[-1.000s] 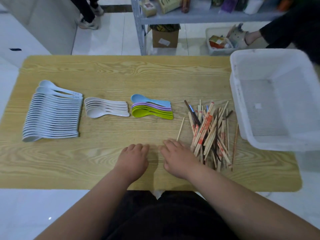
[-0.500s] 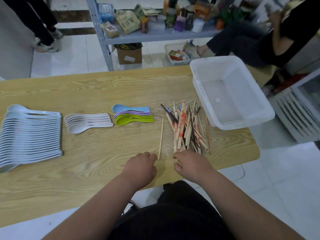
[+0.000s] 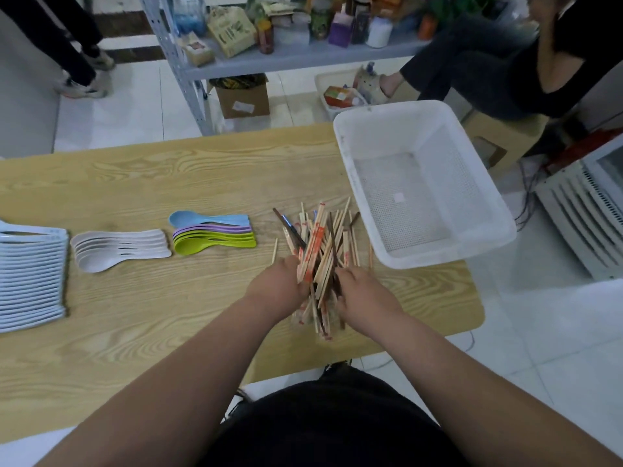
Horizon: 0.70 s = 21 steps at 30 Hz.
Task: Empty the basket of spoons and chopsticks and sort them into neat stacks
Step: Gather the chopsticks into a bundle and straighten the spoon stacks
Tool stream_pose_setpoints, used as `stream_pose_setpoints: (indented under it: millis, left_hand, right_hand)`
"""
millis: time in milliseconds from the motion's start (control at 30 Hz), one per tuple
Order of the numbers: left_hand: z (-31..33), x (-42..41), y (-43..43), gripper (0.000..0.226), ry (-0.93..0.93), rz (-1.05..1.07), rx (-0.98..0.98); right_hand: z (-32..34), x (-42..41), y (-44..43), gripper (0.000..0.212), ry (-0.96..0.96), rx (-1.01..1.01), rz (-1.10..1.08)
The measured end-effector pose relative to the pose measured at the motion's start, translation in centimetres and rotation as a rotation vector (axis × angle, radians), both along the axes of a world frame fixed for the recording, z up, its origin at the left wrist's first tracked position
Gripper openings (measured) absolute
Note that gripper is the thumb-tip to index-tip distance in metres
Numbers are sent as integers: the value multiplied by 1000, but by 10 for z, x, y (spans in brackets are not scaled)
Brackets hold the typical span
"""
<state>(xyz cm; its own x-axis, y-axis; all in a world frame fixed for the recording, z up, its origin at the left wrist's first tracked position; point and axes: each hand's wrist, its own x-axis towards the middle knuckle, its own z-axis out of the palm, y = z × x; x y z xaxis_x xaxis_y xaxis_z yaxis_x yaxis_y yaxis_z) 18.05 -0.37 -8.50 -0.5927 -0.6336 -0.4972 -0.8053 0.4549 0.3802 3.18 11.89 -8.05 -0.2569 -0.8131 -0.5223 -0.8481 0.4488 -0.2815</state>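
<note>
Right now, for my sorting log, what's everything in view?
table: one, light wood, under everything
basket: one, white, table's right end, no cutlery inside
pale spoons: one long row, bluish white, left edge
white spoons: one stack, white, beside that row
coloured spoons: one stack, blue, purple, green, table middle
chopsticks: one loose pile, mostly wood, beside basket
single chopstick: one, wood, left of pile
shelf: one, grey, behind table
left hand: one, gripping chopsticks
right hand: one, gripping chopsticks
</note>
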Motion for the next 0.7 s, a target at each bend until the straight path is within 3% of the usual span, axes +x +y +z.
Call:
stream_pose_setpoints:
  millis: [200, 267, 333, 500, 567, 700]
  left_hand:
    - [-18, -67, 6, 96, -235, 101, -104]
    - [-22, -77, 10, 101, -283, 111, -121]
    - [-28, -83, 10, 96, -322, 122, -144]
    - [-34, -86, 6, 44, -291, 259, -37]
    - [-31, -86, 5, 42, -255, 319, 19]
    - [-22, -80, 10, 59, -122, 415, 122]
  right_hand:
    - [-25, -32, -6, 73, -16, 93, 167]
    - [-27, -40, -5, 76, -24, 99, 206]
    - [-30, -45, -5, 77, -10, 93, 257]
    - [-37, -50, -9, 84, 12, 67, 298]
    - [-36, -51, -10, 85, 19, 67, 311]
    - [-35, -49, -10, 89, 67, 76, 343]
